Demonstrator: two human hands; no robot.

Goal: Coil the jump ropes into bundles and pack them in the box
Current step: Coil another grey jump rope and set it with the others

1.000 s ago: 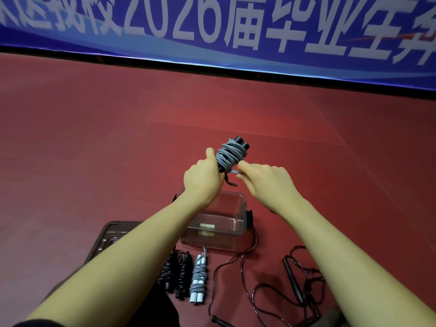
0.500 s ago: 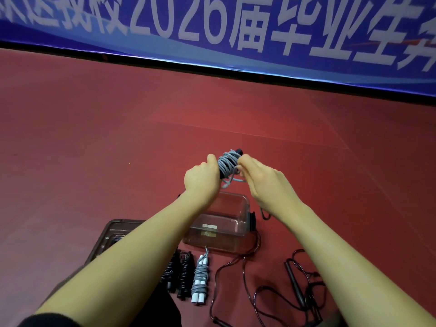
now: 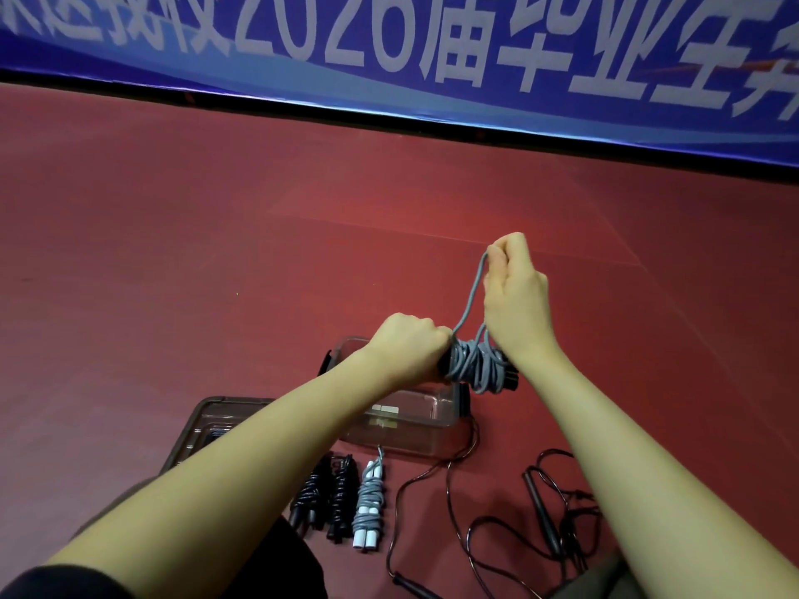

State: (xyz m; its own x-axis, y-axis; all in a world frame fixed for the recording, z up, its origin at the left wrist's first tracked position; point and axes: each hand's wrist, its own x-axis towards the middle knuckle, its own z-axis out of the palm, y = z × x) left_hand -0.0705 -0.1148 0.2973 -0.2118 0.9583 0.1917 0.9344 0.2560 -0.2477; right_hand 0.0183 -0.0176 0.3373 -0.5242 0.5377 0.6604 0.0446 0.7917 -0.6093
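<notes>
The left hand grips the grey rope bundle above the clear box; the right hand pinches its loose end (taut). Slackened tension risks the wraps unwinding.

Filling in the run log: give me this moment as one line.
left hand: grips grey rope bundle | right hand: pulls its loose end up | clear plastic box: open, beneath

I am in a sports hall: red sports floor underfoot, blue banner with large white characters along the wall.
</notes>
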